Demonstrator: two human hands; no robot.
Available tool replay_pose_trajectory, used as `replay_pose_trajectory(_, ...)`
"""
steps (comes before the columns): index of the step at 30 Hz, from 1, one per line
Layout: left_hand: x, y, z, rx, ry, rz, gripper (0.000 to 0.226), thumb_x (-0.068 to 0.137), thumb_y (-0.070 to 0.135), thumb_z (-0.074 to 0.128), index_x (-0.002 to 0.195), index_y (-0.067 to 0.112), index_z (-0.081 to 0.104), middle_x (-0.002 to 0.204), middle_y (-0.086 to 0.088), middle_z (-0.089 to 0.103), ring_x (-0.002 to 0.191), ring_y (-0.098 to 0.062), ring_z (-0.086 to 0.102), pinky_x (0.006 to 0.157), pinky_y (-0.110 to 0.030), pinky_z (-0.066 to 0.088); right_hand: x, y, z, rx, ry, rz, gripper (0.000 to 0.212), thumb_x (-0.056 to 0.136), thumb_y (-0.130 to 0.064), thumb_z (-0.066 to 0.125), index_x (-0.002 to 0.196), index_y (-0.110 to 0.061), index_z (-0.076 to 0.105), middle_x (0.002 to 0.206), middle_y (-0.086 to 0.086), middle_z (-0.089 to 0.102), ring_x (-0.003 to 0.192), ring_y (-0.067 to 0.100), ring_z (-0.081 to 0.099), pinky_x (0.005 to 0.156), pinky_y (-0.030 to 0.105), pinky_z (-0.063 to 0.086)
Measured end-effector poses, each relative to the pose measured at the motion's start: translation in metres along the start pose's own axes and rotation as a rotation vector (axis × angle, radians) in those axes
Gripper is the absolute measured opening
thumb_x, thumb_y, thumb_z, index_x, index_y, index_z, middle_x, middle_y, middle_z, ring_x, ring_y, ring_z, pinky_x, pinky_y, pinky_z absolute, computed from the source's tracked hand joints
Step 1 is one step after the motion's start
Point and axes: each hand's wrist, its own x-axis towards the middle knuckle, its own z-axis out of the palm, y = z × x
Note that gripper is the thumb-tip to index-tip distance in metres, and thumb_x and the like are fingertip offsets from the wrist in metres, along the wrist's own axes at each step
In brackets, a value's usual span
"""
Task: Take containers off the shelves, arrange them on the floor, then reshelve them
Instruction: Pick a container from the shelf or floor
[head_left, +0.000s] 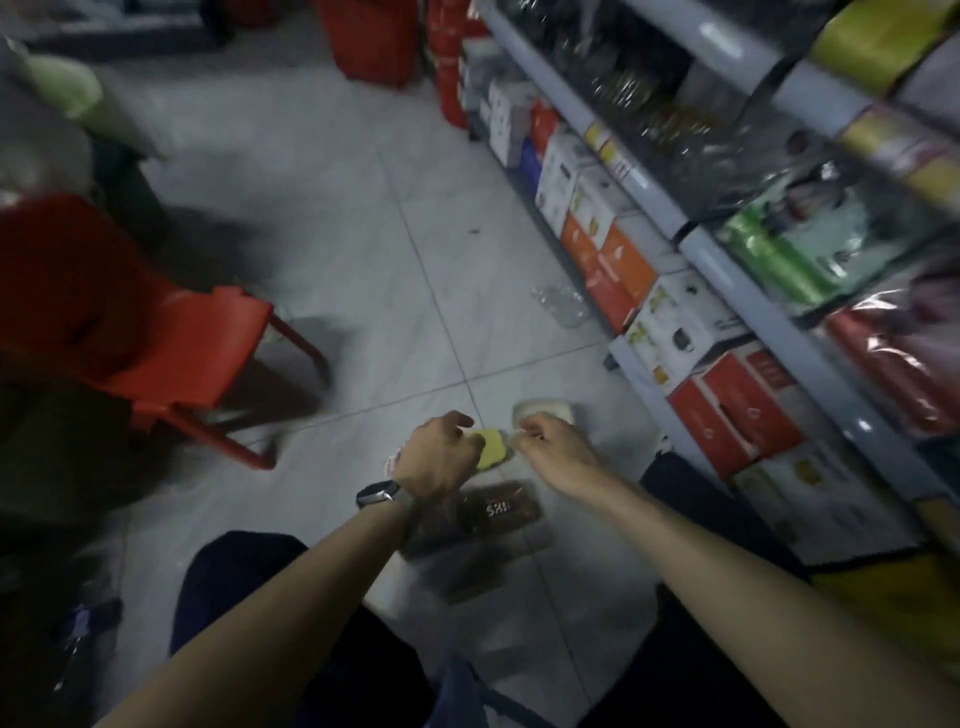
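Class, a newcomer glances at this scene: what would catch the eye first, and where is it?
The red chair stands at the left on the pale floor. In the lower middle, the left hand and right hand reach to a yellow container on the floor, a white container just beyond. Coloured boxes line the shelves along the right.

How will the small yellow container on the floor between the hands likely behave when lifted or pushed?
The yellow container looks small beside the left hand, so probably light. It sits low and flat on the tile floor, so it should slide rather than roll or tip. Stiffness is unclear through the blur.
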Motion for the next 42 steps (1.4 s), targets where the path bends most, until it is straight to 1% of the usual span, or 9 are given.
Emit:
replay_pose_trajectory(2, -0.011, 0.03, -0.011, 0.051, -0.005, 0.083, 0.043, 0.092, 0.04, 0.056, 0.132, 0.026, 0.064, 0.128, -0.003, 0.069, 0.112, -0.023, 0.064, 0.094, -0.03, 0.048, -0.021, -0.006, -0.032, -0.029, 0.047, -0.05, 0.045, 0.103, -0.036, 0.054, 0.144, -0.016, 0.057, 0.142, 0.005, 0.062, 0.129, 0.023, 0.058, 0.104, 0.032, 0.045)
replay_pose_trajectory(8, -0.05, 0.129, -0.032, 0.243, 0.044, 0.347, 0.046, 0.095, 0.04, 0.054, 0.138, 0.027, 0.06, 0.135, -0.001, 0.064, 0.116, -0.023, 0.062, 0.094, -0.035, 0.052, -0.084, -0.01, -0.121, -0.121, 0.228, -0.108, 0.052, 0.102, -0.044, 0.051, 0.149, -0.021, 0.052, 0.152, 0.002, 0.053, 0.136, 0.021, 0.052, 0.113, 0.04, 0.043)
replay_pose_trajectory(17, -0.116, 0.295, -0.023, 0.365, 0.028, 0.749, 0.047, 0.095, 0.047, 0.053, 0.139, 0.03, 0.059, 0.136, 0.001, 0.064, 0.117, -0.021, 0.061, 0.091, -0.03, 0.048, -0.198, 0.007, -0.251, -0.161, 0.57, -0.103, 0.054, 0.099, -0.049, 0.05, 0.147, -0.025, 0.054, 0.147, 0.0, 0.057, 0.13, 0.021, 0.057, 0.108, 0.044, 0.048)
replay_pose_trajectory(23, -0.17, 0.394, 0.007, 0.409, 0.011, 0.978, 0.052, 0.093, 0.049, 0.053, 0.142, 0.03, 0.056, 0.139, -0.001, 0.063, 0.121, -0.023, 0.061, 0.099, -0.039, 0.051, -0.278, 0.033, -0.321, -0.213, 0.777, -0.038, 0.048, 0.095, -0.056, 0.048, 0.135, -0.032, 0.059, 0.137, -0.004, 0.062, 0.119, 0.019, 0.06, 0.098, 0.041, 0.052)
replay_pose_trajectory(27, -0.208, 0.451, 0.03, 0.405, 0.014, 1.15, 0.05, 0.088, 0.051, 0.052, 0.13, 0.027, 0.063, 0.125, -0.004, 0.07, 0.104, -0.026, 0.068, 0.088, -0.04, 0.056, -0.338, 0.056, -0.36, -0.267, 0.892, -0.007, 0.042, 0.099, -0.05, 0.051, 0.132, -0.027, 0.062, 0.135, -0.001, 0.063, 0.124, 0.021, 0.058, 0.1, 0.037, 0.048)
replay_pose_trajectory(31, -0.25, 0.505, 0.06, 0.373, -0.038, 1.285, 0.056, 0.077, 0.058, 0.044, 0.119, 0.026, 0.065, 0.111, -0.002, 0.072, 0.103, -0.026, 0.067, 0.083, -0.037, 0.054, -0.394, 0.081, -0.385, -0.26, 1.03, 0.021, 0.037, 0.099, -0.047, 0.054, 0.13, -0.03, 0.062, 0.133, -0.005, 0.063, 0.127, 0.019, 0.056, 0.105, 0.038, 0.046)
replay_pose_trajectory(35, -0.289, 0.549, 0.089, 0.309, -0.069, 1.38, 0.04, 0.092, 0.041, 0.06, 0.128, 0.024, 0.066, 0.121, -0.004, 0.07, 0.111, -0.024, 0.063, 0.082, -0.03, 0.044, -0.448, 0.103, -0.407, -0.27, 1.172, 0.052, 0.035, 0.099, -0.042, 0.059, 0.13, -0.026, 0.064, 0.129, -0.004, 0.065, 0.127, 0.018, 0.052, 0.106, 0.037, 0.043)
replay_pose_trajectory(37, -0.308, 0.568, 0.101, 0.27, -0.106, 1.433, 0.044, 0.095, 0.037, 0.061, 0.137, 0.023, 0.061, 0.132, -0.003, 0.066, 0.118, -0.021, 0.06, 0.093, -0.031, 0.047, -0.476, 0.113, -0.418, -0.27, 1.219, 0.062, 0.038, 0.1, -0.041, 0.058, 0.134, -0.025, 0.063, 0.13, -0.005, 0.064, 0.126, 0.016, 0.052, 0.103, 0.036, 0.044)
replay_pose_trajectory(42, -0.358, 0.608, 0.13, 0.21, -0.181, 1.533, 0.049, 0.092, 0.039, 0.058, 0.138, 0.026, 0.058, 0.133, -0.003, 0.064, 0.115, -0.022, 0.061, 0.089, -0.03, 0.046, -0.544, 0.137, -0.434, -0.241, 1.354, 0.151, 0.036, 0.1, -0.048, 0.054, 0.133, -0.036, 0.058, 0.128, -0.016, 0.059, 0.122, 0.007, 0.051, 0.098, 0.034, 0.044)
